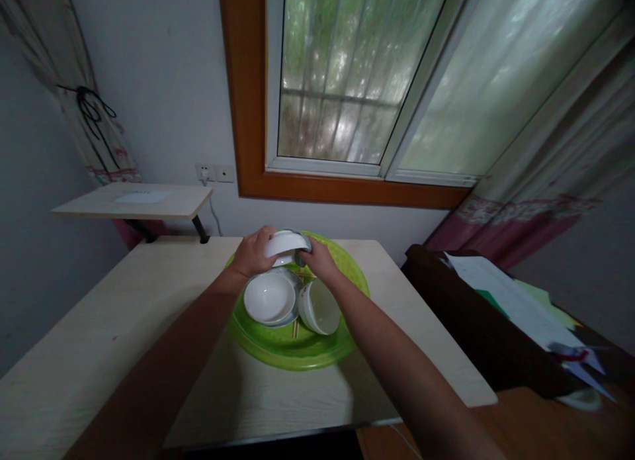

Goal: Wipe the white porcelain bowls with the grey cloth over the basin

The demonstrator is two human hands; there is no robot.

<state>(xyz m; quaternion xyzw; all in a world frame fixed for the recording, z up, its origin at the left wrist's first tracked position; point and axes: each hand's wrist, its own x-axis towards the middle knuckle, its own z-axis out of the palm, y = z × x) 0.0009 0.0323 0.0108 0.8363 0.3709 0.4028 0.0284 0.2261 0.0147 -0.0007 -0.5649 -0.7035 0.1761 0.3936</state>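
We are holding a white, curved, smooth bowl (290,241) between our two hands. Our left hand (254,251) is pinching its left end, and our right hand (317,258) is closing on the right end; some fingertips are hiding, so we cannot tell their exact place. The bowl is tilting, its longer visible line running from left to right between the hands, and neither hand is lying clearly nearer to it.

We are keeping it above the far part of a round, bright-green plastic tray (302,363). Toward the tray's near rim, a white, round, open bowl (269,297) is resting on a wider greyish-white dish (297,282), closer to the left hand. At its right, a deep white bowl (322,309) is leaning on its side, closer to the right forearm. Between them thin, light-brown sticks (296,329) are showing.

The tray is standing at the far edge of a pale wooden table (124,334). Near the table's far left corner, a pale raised board (99,205) is standing on black legs.
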